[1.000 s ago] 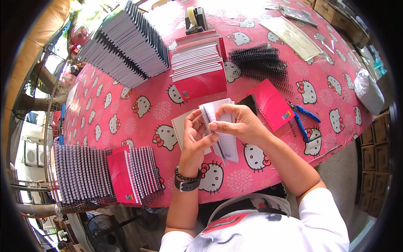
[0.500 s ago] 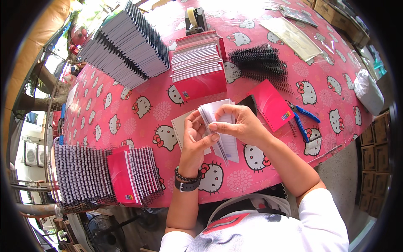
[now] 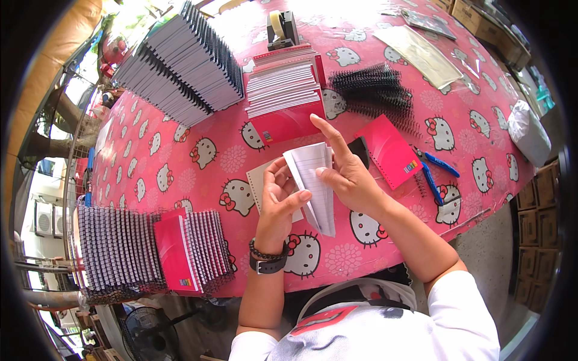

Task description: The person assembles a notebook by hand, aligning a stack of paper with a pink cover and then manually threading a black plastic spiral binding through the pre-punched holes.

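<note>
My left hand [image 3: 278,198] is closed round a thin stack of lined paper sheets [image 3: 313,180], held at a slant above the table. The sheets bow slightly and their lower ends are uneven. My right hand [image 3: 352,177] is open at the stack's right side, its thumb tip on the top page and its index finger stretched up and away. Its other fingers are mostly hidden. Beneath my left hand lies a pale punched sheet [image 3: 257,180], partly covered. A pink punched notebook cover [image 3: 390,150] lies beyond my right hand, overlapping a dark flat object [image 3: 359,150].
Blue-handled cutters [image 3: 430,177] lie at the right. Black spiral coils [image 3: 373,93], a row of pink-covered page sets [image 3: 289,117] and a tape dispenser [image 3: 282,30] are farther back. Bound notebooks form tall stacks [image 3: 180,66] at back left and rows [image 3: 120,249] at front left.
My right index finger has lifted off the sheets and straightened upward, and the thumb has shifted right across the page. The fanned sheets have come together. My left hand stays nearly still.
</note>
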The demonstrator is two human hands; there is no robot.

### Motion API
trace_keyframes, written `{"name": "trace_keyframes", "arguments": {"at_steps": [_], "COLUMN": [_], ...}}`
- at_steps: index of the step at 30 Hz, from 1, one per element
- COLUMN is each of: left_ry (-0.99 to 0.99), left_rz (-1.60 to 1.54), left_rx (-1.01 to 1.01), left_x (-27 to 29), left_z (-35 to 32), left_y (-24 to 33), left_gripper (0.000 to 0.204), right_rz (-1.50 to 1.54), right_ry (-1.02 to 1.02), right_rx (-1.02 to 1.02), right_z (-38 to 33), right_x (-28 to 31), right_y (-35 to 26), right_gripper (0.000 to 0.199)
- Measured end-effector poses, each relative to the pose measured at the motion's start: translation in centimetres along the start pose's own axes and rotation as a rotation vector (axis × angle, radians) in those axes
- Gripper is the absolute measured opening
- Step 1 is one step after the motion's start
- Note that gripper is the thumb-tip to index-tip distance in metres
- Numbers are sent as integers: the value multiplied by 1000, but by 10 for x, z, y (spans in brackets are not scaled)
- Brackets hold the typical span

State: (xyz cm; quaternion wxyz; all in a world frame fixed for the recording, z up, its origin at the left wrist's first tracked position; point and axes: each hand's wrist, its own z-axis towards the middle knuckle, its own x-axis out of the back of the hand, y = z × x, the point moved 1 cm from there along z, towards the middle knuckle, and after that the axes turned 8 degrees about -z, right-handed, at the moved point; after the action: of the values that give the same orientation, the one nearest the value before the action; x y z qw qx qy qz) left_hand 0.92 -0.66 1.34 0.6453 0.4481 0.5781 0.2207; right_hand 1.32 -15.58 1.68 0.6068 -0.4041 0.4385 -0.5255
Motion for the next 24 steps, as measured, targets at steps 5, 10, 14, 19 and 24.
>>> {"name": "trace_keyframes", "arguments": {"at_steps": [5,10,14,19,24], "left_ry": [8,6,18,13,10], "left_rz": [25,54,107,119,74], "left_rx": [-21,-40,-37,-43,-40], "left_x": [4,4,3,3,5], "left_z": [0,0,1,0,0], "left_y": [-2,-4,-6,-6,-6], "left_gripper": [79,77,77,77,77], "right_rz": [-174,-248,-182,-190,-174], "right_ry": [-179,-207,-264,-240,-227], "right_rx": [-47,-144,-248,-208,-219], "right_z": [1,0,2,2,1], "right_x": [7,10,10,10,9], "right_y": [-4,-8,-14,-8,-6], "right_gripper": [18,20,22,28,31]}}
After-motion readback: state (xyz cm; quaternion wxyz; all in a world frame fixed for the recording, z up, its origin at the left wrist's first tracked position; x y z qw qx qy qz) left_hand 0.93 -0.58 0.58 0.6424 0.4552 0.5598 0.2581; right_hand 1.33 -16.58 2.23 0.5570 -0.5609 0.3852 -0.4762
